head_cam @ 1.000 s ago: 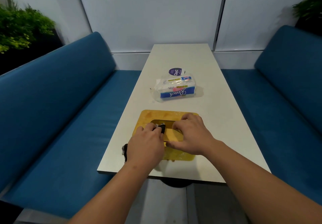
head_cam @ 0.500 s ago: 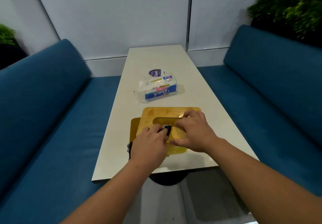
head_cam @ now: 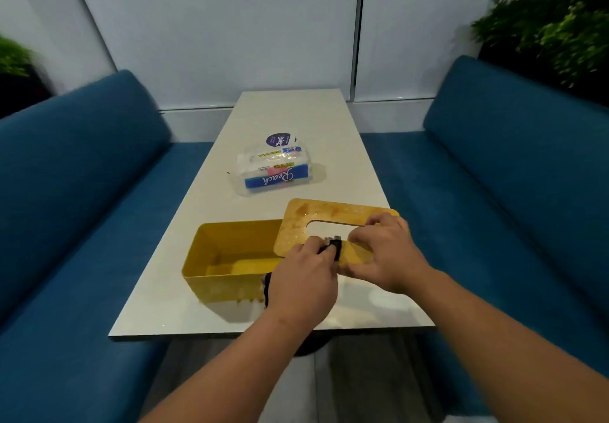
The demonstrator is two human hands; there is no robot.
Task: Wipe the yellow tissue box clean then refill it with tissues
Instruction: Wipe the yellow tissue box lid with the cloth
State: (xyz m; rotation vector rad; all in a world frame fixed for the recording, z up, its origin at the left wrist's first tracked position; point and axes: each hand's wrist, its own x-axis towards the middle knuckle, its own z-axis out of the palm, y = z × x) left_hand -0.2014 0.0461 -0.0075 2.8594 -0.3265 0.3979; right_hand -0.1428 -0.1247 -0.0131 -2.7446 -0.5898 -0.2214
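Note:
The yellow tissue box [head_cam: 214, 258] stands open near the table's front edge, its inside bare. Its wooden lid [head_cam: 316, 221], with an oblong slot, is lifted off to the right and looks wet. My right hand [head_cam: 385, 254] grips the lid's near edge. My left hand [head_cam: 303, 281] holds a dark cloth [head_cam: 333, 245] against the lid beside the slot; more of the cloth hangs below the palm. A clear pack of tissues [head_cam: 275, 172] with a blue label lies farther up the table.
The white table [head_cam: 296, 116] runs away from me to a pale wall. Blue benches [head_cam: 75, 198] flank it on both sides. Plants [head_cam: 553, 33] stand behind the right bench and at the far left.
The lid has moved off the box to the right, uncovering the box's inside. Both hands went with it, the cloth still on the lid. The camera view has swung.

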